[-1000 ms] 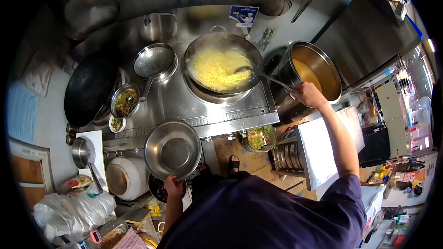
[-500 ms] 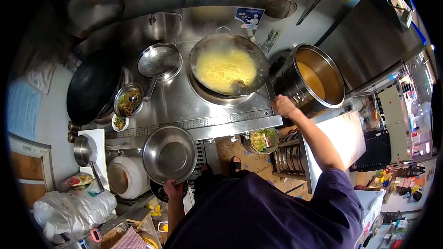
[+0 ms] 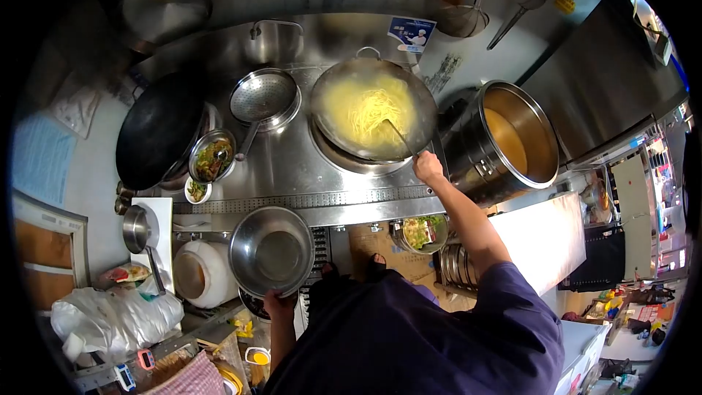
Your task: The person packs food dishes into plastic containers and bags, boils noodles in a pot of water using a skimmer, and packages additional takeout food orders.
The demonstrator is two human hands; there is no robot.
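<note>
A steaming wok (image 3: 420, 95) on the stove holds yellow noodles (image 3: 376, 111) in liquid. My right hand (image 3: 428, 167) is closed round the handle of a ladle (image 3: 398, 134), whose head is hidden among the noodles. Near the stove's front edge, my left hand (image 3: 279, 304) grips the near rim of a large metal bowl (image 3: 241, 249). The bowl has no food visible in it.
Right of the wok stands a tall pot (image 3: 468, 164) of brown broth. A perforated strainer (image 3: 263, 95), a bowl of greens (image 3: 212, 159) and a black wok (image 3: 159, 132) are on the left. A basin of vegetables (image 3: 420, 234) sits below the stove's front.
My right hand has moved left, closer to the wok, and the ladle has shifted among the noodles. The metal bowl stays in my left hand. The camera view has shifted slightly.
</note>
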